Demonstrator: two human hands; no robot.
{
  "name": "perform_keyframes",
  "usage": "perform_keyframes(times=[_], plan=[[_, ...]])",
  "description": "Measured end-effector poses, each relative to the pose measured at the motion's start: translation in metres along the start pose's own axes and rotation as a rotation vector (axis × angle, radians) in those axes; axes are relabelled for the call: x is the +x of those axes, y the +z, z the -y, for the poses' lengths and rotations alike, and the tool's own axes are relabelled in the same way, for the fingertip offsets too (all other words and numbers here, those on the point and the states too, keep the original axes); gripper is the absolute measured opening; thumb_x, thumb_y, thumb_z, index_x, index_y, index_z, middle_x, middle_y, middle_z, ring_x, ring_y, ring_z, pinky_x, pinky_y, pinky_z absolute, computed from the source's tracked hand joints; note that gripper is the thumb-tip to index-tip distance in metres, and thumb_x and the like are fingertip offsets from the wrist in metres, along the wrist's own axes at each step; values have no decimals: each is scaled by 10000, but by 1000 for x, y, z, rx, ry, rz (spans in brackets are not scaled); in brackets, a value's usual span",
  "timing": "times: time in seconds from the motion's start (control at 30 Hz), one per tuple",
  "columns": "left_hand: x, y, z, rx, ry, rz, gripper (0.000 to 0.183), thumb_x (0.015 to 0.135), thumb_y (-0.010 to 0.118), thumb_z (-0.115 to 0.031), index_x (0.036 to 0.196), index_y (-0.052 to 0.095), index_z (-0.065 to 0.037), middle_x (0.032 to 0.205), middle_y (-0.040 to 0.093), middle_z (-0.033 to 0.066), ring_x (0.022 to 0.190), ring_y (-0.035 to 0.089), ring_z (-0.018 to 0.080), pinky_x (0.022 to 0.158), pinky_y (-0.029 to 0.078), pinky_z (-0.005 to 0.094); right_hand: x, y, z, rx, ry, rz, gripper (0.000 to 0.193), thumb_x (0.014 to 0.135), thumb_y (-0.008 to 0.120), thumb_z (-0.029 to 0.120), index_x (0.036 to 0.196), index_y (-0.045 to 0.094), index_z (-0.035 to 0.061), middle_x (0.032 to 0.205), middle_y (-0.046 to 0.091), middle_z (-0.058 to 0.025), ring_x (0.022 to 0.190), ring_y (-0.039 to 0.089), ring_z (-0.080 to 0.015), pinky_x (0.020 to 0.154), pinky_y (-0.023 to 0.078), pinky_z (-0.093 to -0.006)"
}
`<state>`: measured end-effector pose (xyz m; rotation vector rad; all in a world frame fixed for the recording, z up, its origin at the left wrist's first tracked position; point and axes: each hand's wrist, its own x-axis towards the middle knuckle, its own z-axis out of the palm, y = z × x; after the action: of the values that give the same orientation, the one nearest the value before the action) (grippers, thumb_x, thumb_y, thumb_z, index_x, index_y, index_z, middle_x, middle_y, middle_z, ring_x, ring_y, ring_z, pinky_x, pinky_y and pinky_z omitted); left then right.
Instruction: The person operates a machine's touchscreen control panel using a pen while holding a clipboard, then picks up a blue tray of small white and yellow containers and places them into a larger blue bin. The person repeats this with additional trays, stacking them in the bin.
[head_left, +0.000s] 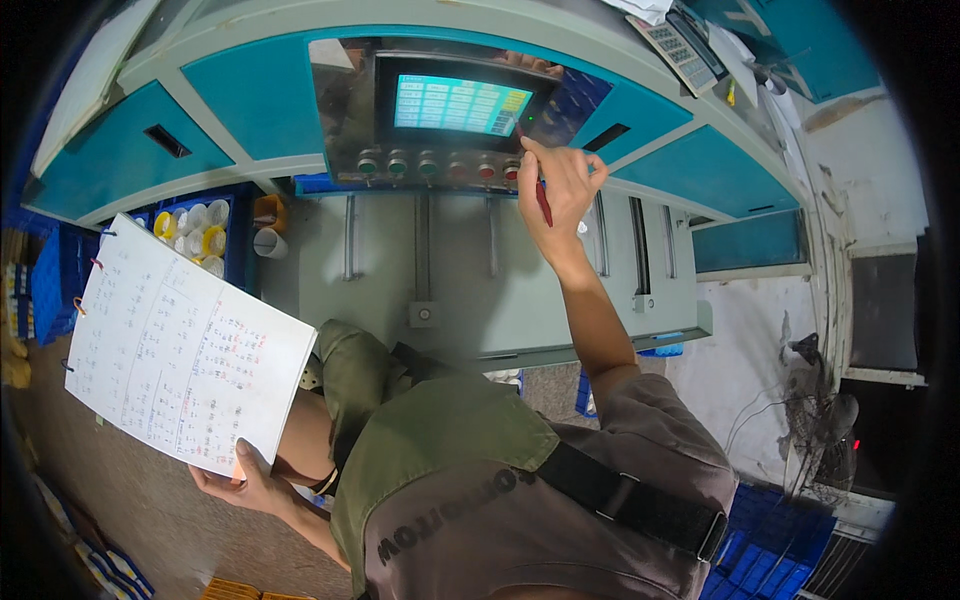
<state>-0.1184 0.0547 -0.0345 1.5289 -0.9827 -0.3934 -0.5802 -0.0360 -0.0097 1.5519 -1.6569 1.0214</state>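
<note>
Two hands: notebook [180,345] left, pen [543,202] right.

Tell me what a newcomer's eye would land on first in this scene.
First, the glowing touchscreen with its grid of coloured cells, set in the grey and teal machine console at top centre, where the right hand, holding a red pen, reaches toward the row of round push buttons just below. Next, the large white sheet of handwritten tables held at lower left by the left hand.
</note>
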Motion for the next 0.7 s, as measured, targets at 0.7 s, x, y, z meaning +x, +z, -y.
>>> perform_keyframes(times=[0.7], plan=[[17, -4, -37, -313, -280, 57, 897, 705, 823, -124, 1475, 377, -14, 1341, 553, 208, 1238, 532, 317, 1051, 455, 477, 3, -13, -2, 25, 21, -22, 251, 769, 703, 1, 1009, 715, 72, 782, 642, -39, 795, 581, -195, 902, 313, -379]])
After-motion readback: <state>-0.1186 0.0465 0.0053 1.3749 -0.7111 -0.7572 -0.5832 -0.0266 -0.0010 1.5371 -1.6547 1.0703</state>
